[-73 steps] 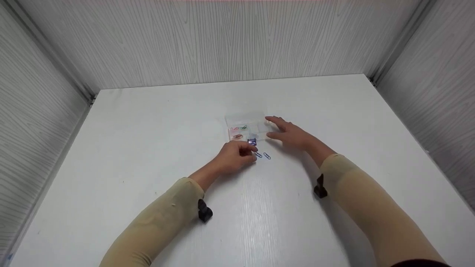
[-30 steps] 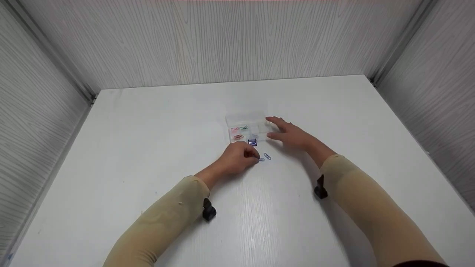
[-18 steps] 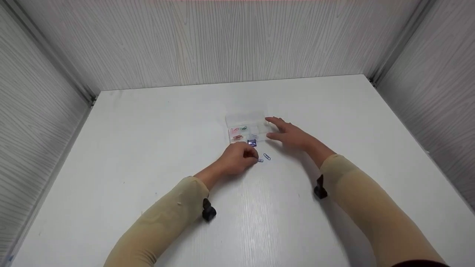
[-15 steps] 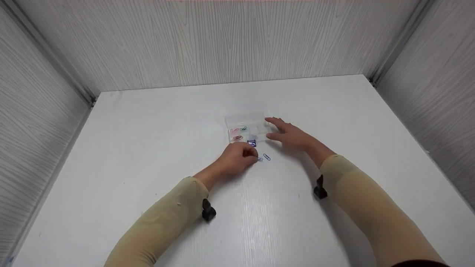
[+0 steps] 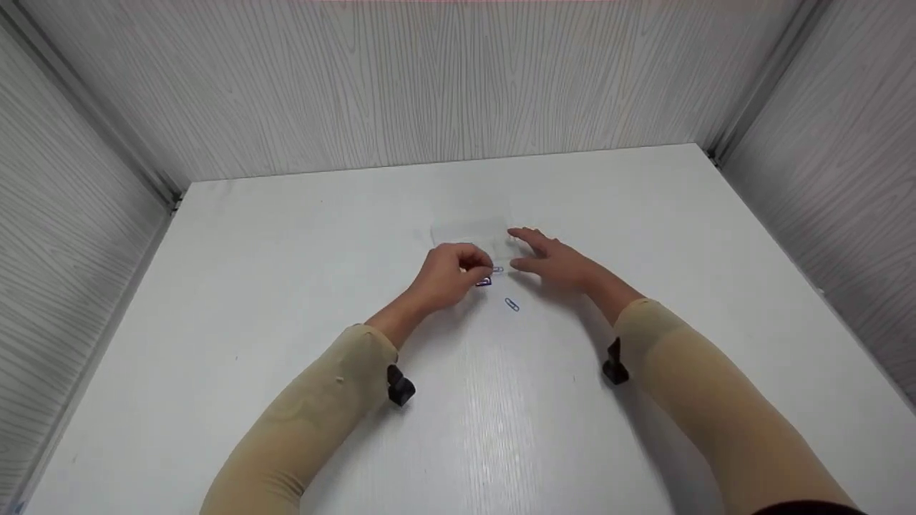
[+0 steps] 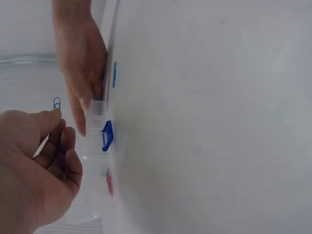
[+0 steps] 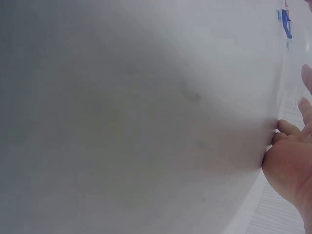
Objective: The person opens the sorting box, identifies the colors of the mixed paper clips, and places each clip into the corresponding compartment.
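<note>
My left hand (image 5: pixel 447 275) pinches a small blue paper clip (image 6: pixel 57 101) between thumb and forefinger, raised over the clear plastic box. The box's lid (image 5: pixel 458 230) stands open at the back, and a blue latch (image 6: pixel 107 136) sits on its front. Reddish paper clips (image 6: pixel 109 183) show through the box wall; my left hand hides most of the compartments in the head view. At the box's right end lies my right hand (image 5: pixel 562 265), fingers extended and apart, thumb right at the corner. Another blue paper clip (image 5: pixel 512 305) lies on the table in front of the box.
The white table (image 5: pixel 322 236) has a grey wood-grain panel (image 5: pixel 444 86) standing behind it and similar panels at both sides. Each sleeve cuff carries a small black device, such as the wrist mount (image 5: pixel 401 386) on the left.
My left hand has picked up one of the two blue paper clips from the table and moved it up and back over the box. The right hand has stayed in place.
</note>
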The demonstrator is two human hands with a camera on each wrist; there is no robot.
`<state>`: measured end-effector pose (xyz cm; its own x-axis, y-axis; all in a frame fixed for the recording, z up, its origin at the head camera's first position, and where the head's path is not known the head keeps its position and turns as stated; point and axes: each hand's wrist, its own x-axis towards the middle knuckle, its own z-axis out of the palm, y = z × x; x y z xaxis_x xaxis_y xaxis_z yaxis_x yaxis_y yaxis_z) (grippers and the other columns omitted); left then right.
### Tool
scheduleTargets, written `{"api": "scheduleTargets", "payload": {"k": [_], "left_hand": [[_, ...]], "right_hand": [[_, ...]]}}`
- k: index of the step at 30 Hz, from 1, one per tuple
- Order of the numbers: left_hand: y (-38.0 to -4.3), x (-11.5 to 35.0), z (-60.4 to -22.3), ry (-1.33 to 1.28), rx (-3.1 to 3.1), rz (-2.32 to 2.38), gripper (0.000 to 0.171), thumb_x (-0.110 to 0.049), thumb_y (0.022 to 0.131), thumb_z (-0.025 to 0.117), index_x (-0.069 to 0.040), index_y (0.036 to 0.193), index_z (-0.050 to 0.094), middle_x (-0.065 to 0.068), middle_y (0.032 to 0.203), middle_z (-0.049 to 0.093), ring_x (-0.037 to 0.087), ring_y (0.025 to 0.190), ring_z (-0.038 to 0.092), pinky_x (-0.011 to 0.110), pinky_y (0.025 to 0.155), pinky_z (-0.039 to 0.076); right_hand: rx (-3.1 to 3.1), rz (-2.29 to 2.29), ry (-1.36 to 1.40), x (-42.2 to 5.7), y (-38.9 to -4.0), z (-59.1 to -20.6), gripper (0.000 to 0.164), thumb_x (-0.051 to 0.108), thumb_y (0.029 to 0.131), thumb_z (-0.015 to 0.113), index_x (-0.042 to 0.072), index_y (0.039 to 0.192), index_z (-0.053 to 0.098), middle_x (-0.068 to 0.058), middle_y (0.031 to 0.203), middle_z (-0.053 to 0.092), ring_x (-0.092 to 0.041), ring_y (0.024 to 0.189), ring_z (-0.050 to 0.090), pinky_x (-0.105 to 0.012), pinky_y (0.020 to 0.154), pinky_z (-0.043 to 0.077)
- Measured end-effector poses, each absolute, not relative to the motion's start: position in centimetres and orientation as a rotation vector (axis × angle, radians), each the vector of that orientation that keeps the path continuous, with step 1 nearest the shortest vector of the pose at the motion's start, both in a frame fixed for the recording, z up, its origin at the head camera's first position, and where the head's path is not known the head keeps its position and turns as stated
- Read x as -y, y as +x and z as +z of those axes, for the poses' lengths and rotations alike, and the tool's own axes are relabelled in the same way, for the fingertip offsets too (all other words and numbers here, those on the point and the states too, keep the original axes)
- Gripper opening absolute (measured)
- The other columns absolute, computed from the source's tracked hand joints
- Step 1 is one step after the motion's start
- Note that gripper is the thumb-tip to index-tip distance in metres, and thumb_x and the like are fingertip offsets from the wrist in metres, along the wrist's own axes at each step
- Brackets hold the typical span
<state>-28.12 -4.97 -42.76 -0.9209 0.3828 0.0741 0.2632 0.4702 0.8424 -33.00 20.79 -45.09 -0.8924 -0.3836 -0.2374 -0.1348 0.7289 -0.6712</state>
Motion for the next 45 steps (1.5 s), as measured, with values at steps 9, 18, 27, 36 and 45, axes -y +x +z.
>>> {"api": "scheduleTargets", "payload": {"k": [9,18,27,36,45], "left_hand": [[-30.3,4.4,-42.0,0.511,-2.655,1.473,0.014,-0.015,0.105,0.069,-0.009,0.114,0.078,0.000,0.106,0.072,0.017,0.098,0.060,0.031,0.090,0.053],[-31.5,4.1,-42.7,0.425,-2.680,1.454,0.013,-0.015,0.104,0.069,-0.010,0.112,0.078,0.001,0.106,0.072,0.018,0.096,0.060,0.032,0.091,0.052],[-31.8,3.7,-43.5,0.402,-2.700,1.404,0.016,-0.016,0.105,0.068,-0.008,0.117,0.077,0.003,0.109,0.072,0.019,0.099,0.061,0.033,0.094,0.052],[-31.1,3.9,-43.0,0.403,-2.696,1.436,0.021,-0.016,0.106,0.068,-0.006,0.121,0.076,0.002,0.110,0.072,0.019,0.101,0.061,0.033,0.095,0.053],[-28.9,4.5,-42.7,0.516,-2.656,1.447,0.021,-0.018,0.104,0.070,-0.008,0.121,0.077,0.000,0.107,0.073,0.018,0.100,0.062,0.033,0.094,0.052]], "right_hand": [[-2.577,-0.958,-0.403,-20.7,-32.9,-44.9,0.071,0.058,0.105,0.057,0.041,0.168,0.027,0.002,0.177,0.014,-0.028,0.163,0.001,-0.059,0.127,0.001],[-2.568,-0.962,-0.379,-20.7,-32.8,-44.8,0.071,0.059,0.104,0.057,0.045,0.167,0.027,0.004,0.177,0.013,-0.030,0.163,0.000,-0.060,0.127,0.003],[-2.570,-0.961,-0.383,-20.6,-32.7,-44.8,0.071,0.059,0.104,0.057,0.045,0.167,0.027,0.005,0.177,0.012,-0.027,0.163,-0.001,-0.059,0.127,0.000],[-2.580,-0.951,-0.355,-20.5,-32.6,-45.0,0.070,0.059,0.104,0.057,0.047,0.166,0.027,0.006,0.177,0.012,-0.030,0.163,0.001,-0.063,0.126,0.003],[-2.583,-0.945,-0.366,-20.6,-32.6,-44.8,0.071,0.060,0.104,0.057,0.047,0.167,0.026,0.004,0.178,0.012,-0.032,0.163,0.001,-0.065,0.125,0.003]]}}
